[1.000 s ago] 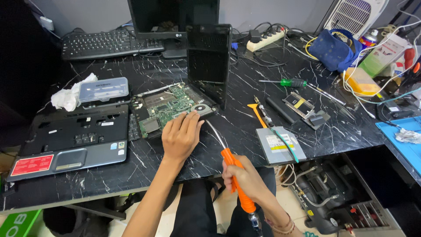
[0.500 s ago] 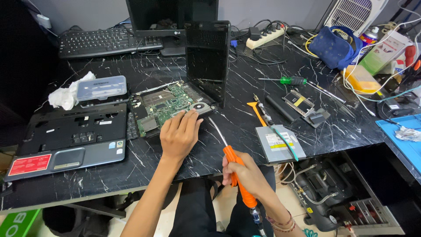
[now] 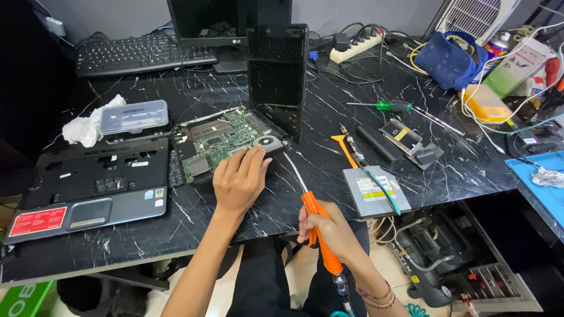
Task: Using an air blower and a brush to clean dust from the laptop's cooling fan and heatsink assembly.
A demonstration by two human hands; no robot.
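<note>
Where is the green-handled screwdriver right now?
In the head view, the green-handled screwdriver lies on the black marble table, right of the upright laptop screen and just behind the metal drive bracket, well clear of both hands.

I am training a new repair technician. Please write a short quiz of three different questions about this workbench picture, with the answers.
1. True or false: the left hand rests on the green circuit board near its cooling fan.
2. What does the right hand hold? A) a green screwdriver B) an orange-handled air blower with a thin metal nozzle C) a grey optical drive
3. Fill in: the removed laptop top cover lies to the ____ of the circuit board in the picture.

Key
1. True.
2. B; the orange-handled air blower is in its grip, while the green screwdriver and the optical drive lie on the table.
3. Left.
</note>
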